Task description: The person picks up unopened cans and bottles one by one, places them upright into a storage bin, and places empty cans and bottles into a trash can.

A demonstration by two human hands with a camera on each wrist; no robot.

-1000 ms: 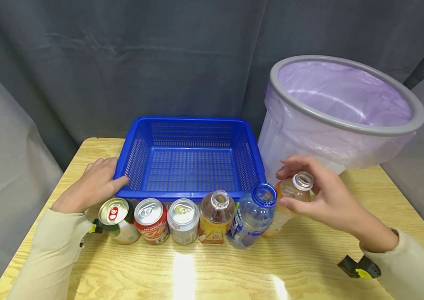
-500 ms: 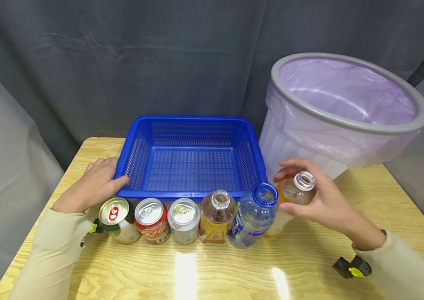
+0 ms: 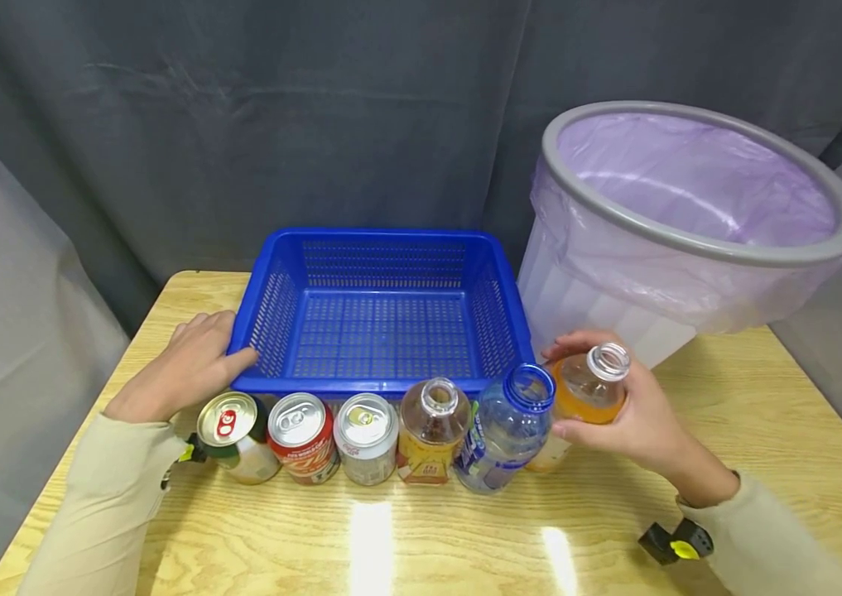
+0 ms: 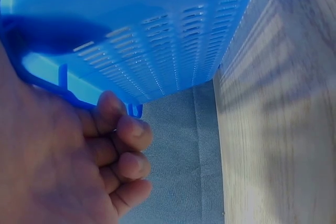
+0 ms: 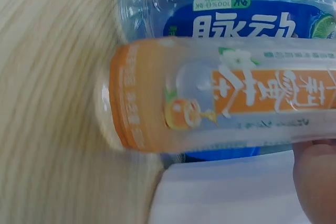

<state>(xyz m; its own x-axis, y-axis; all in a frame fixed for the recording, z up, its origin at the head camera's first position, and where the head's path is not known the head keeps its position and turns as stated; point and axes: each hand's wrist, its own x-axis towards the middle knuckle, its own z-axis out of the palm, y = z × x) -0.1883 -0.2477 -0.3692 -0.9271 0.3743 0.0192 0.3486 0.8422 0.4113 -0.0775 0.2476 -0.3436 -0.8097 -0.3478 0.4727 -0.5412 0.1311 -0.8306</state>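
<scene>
- Left hand (image 3: 185,368) on left rim of blue basket (image 3: 316,386)
- Right hand (image 3: 644,418) grips orange-banded bottle (image 3: 588,406), row's right end
- Row, near side of basket, left to right: green-gold can (image 3: 242,451), red can (image 3: 305,451), silver can (image 3: 367,455), brownish bottle (image 3: 424,451), blue bottle (image 3: 502,439)
- Lined bin (image 3: 651,281) far right

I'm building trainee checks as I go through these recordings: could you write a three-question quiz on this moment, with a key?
1. How many cans stand in front of the blue basket?
2. What does the right hand hold?
a) a can
b) the orange-labelled bottle
c) the bin's rim
3. True or false: the left hand touches the blue basket.

Key: 1. three; 2. b; 3. true.
</scene>
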